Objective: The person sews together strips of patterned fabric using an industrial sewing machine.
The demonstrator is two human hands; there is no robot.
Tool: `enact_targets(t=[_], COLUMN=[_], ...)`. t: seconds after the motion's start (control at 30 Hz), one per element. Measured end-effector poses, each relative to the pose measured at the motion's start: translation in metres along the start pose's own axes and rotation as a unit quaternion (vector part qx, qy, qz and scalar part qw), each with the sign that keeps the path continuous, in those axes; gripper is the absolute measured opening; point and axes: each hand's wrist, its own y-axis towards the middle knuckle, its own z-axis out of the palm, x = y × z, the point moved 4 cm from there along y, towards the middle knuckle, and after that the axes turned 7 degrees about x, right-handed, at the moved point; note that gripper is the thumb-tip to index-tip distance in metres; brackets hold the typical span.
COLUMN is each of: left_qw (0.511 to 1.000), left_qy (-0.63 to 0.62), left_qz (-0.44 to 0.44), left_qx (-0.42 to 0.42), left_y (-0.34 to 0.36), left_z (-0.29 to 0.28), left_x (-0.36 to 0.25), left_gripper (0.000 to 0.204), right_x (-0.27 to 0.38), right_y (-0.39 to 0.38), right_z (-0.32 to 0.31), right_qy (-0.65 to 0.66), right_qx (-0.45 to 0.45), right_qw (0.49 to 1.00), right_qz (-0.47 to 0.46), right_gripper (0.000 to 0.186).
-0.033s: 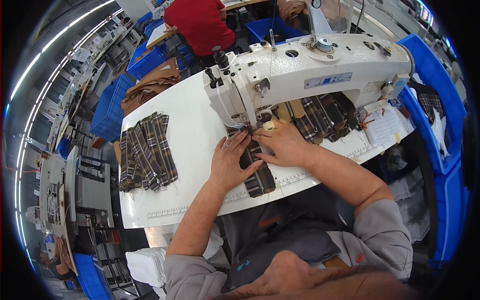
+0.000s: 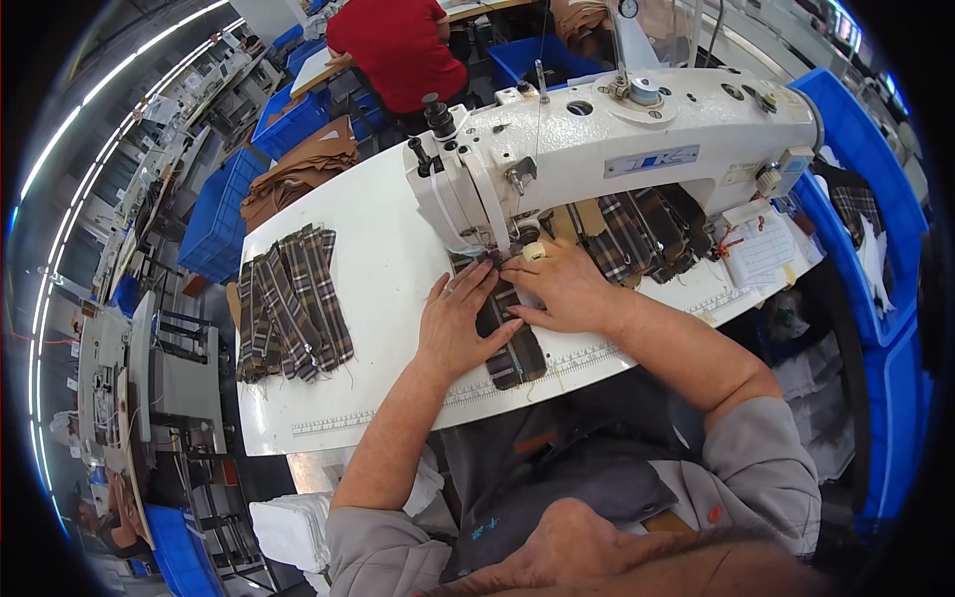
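Note:
A dark plaid fabric strip (image 2: 516, 359) lies under the needle area of a white sewing machine (image 2: 557, 139). My left hand (image 2: 460, 316) rests flat on the strip's left side, fingers stretched toward the presser foot and thumb spread. From the right, my right hand (image 2: 565, 287) presses on the same strip, its fingers beside the needle area and its thumb apart, lower on the cloth. A cream-coloured wrap (image 2: 535, 251) sits on one right finger. The fingertips partly hide the strip's far end and the needle.
Plaid pieces (image 2: 293, 303) lie in a pile at left on the white table (image 2: 388, 269); more plaid pieces (image 2: 647, 234) sit under the machine arm. Paper (image 2: 761, 254) lies at right. Blue bins (image 2: 875, 328) flank the table. A person in red (image 2: 398, 55) is beyond.
The strip's near end has slid slightly away from me, toward the machine. Both hands look almost unmoved.

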Motion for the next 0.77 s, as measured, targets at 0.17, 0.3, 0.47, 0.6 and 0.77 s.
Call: enact_targets(t=[0.17,0.3,0.47,0.6,0.77], left_qw=[1.000,1.000,0.996,0.935,0.612], left_qy=[-0.005,0.005,-0.031,-0.350,-0.779], left_qz=[-0.002,-0.006,0.027,0.017,0.131], left_qx=[-0.005,-0.002,-0.076,-0.062,0.038], left_y=[-0.001,0.001,-0.011,-0.020,-0.012], left_z=[0.001,-0.001,-0.015,-0.066,-0.118], left_x=[0.001,-0.001,-0.008,-0.063,-0.134], left_gripper=[0.077,0.075,0.048,0.045,0.084], right_x=[0.000,0.000,0.001,-0.005,-0.010], right_y=[0.000,-0.001,0.001,-0.004,-0.006], right_z=[0.001,0.000,-0.001,0.003,0.001], right_qy=[0.003,0.005,0.019,0.013,0.011], right_qx=[0.025,0.014,0.001,-0.040,-0.008], right_qw=[1.000,1.000,1.000,0.998,1.000], right_qz=[0.008,0.001,-0.013,-0.043,-0.007], right_gripper=[0.049,0.048,0.047,0.045,0.044])
